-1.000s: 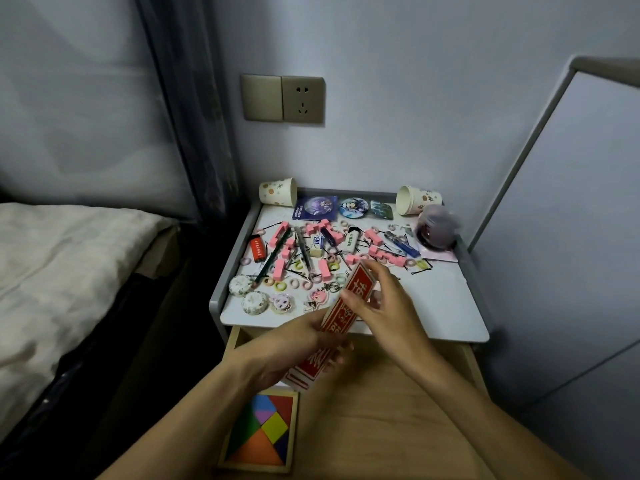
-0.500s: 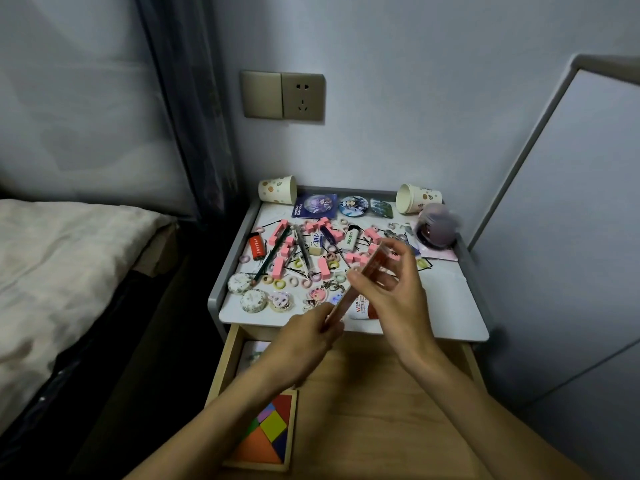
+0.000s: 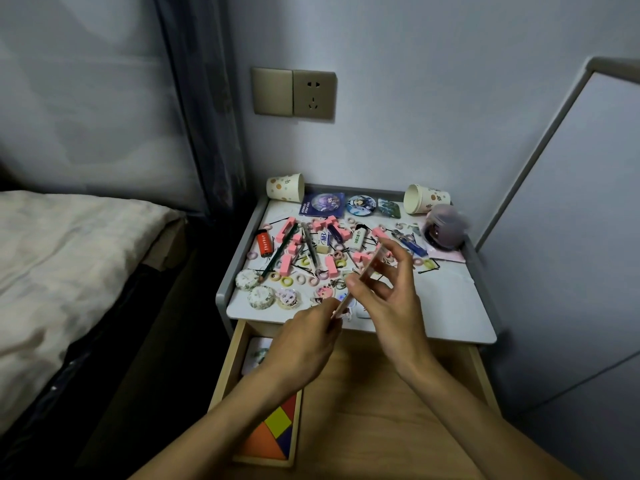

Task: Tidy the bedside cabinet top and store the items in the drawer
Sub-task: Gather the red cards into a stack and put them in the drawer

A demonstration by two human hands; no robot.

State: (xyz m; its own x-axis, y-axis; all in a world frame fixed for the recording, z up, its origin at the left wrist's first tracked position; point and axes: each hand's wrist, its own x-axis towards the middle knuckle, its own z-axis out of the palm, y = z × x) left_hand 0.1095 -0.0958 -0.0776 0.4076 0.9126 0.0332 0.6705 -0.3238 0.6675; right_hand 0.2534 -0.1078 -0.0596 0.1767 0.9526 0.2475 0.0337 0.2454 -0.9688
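Pale blue walls close round the bedside cabinet, whose white tabletop [image 3: 450, 306] is strewn with pink blocks [image 3: 285, 265], hair rings [image 3: 286, 281], a pencil [image 3: 280, 254] and a red lighter [image 3: 265, 244]. One paper cup [image 3: 285, 187] lies tipped on its side at the back left corner and a second paper cup [image 3: 427, 199] lies at the back right. Below the front edge the wooden drawer [image 3: 381, 410] stands pulled out, with a coloured tangram puzzle [image 3: 273, 431] lying in its left side. Over the tabletop's front edge I hold a thin flat strip [image 3: 372, 263] edge-on between both hands. My left hand [image 3: 311, 330] pinches its near end with curled fingers, and my right hand [image 3: 388, 299] grips its far part between thumb and half-straight fingers.
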